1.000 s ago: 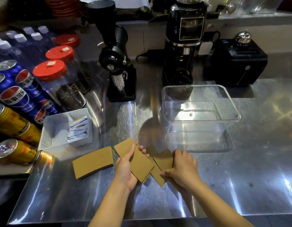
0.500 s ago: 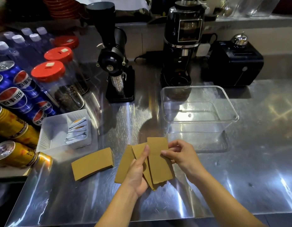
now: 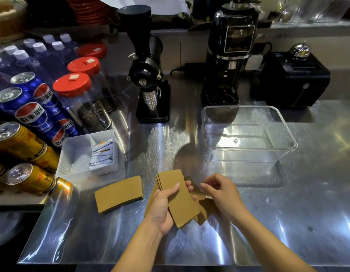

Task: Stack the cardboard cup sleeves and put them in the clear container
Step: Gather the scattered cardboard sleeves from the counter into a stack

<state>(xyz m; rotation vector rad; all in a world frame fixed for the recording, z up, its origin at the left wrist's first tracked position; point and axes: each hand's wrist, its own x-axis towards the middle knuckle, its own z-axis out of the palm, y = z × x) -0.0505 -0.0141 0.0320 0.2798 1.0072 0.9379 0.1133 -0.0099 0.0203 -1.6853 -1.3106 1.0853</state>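
My left hand (image 3: 162, 209) grips a small stack of flat brown cardboard cup sleeves (image 3: 180, 201), thumb on top, held just above the steel counter. Another sleeve (image 3: 204, 212) lies partly under the stack and under my right hand. My right hand (image 3: 221, 193) hovers just right of the stack with its fingers curled and apart, holding nothing. One more sleeve (image 3: 119, 193) lies flat on the counter to the left. The clear container (image 3: 248, 148) stands empty beyond my hands, to the right.
A white tray (image 3: 76, 156) with sachets sits at the left, with soda cans (image 3: 28, 114) and red-lidded jars (image 3: 72, 85) behind it. Two black grinders (image 3: 148, 75) and a black box (image 3: 293, 79) line the back. The counter's front edge (image 3: 131, 264) is near.
The loose sleeves have been gathered from a fan into a stack in my left hand. My right hand has let go and drawn slightly to the right.
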